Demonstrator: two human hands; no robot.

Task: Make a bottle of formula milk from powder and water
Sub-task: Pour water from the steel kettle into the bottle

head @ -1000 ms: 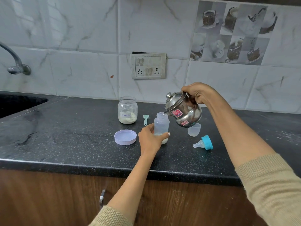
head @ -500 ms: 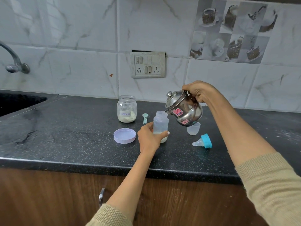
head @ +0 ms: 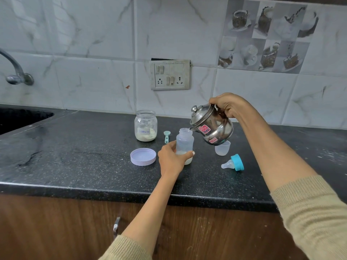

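Observation:
A clear baby bottle stands upright on the black counter, with pale powder at its bottom. My left hand grips its lower part. My right hand holds the handle of a small steel kettle, tilted so its spout sits at the bottle's mouth. A glass jar labelled formula stands open behind, its lilac lid lying in front. A small teal scoop lies between jar and bottle. The teal-ringed teat lies on its side at the right.
A clear cap stands under the kettle. A dark sink and a wall tap are at the far left. A switch and socket plate is on the tiled wall. A wooden cabinet with a metal handle is below.
The kettle stays tilted at the bottle's mouth and both hands keep their hold. Hardly anything has shifted apart from a slight camera move.

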